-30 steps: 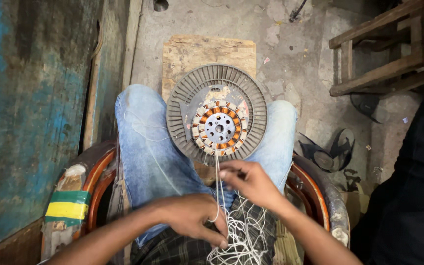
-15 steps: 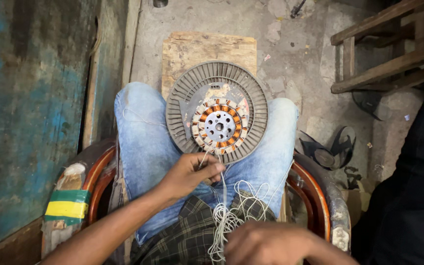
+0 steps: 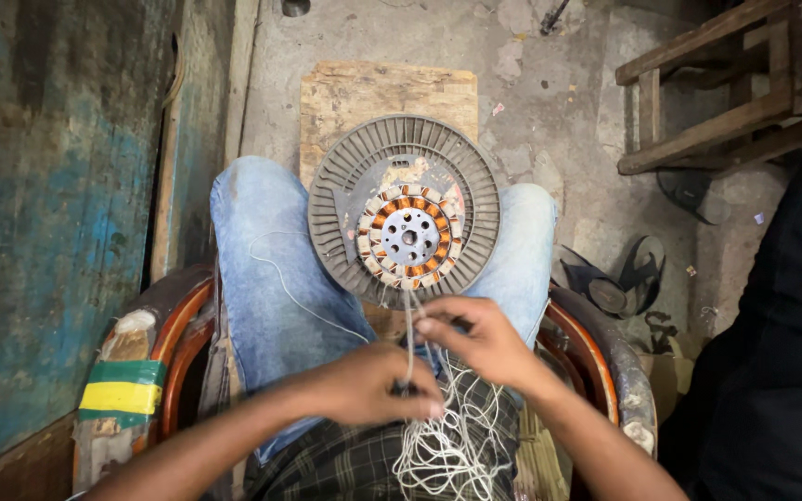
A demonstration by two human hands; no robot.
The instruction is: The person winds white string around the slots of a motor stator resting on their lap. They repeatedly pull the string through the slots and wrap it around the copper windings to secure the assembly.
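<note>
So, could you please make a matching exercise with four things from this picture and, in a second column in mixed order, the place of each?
Things:
1. round grey motor disc
2. white string bundle
3. wooden board
4. yellow and green tape

Places:
A. on the chair's armrest
B. flat on the floor beyond the knees
C. resting across the knees
D. on the lap, below the left hand and right hand

Pairs: 1-C, 2-D, 3-B, 4-A

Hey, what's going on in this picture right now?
A seated person has a round grey motor stator with copper windings propped against their knees. Both hands work white string running down from it: the left hand pinches a strand, the right hand grips others beside it. Loose string piles in the lap.
</note>
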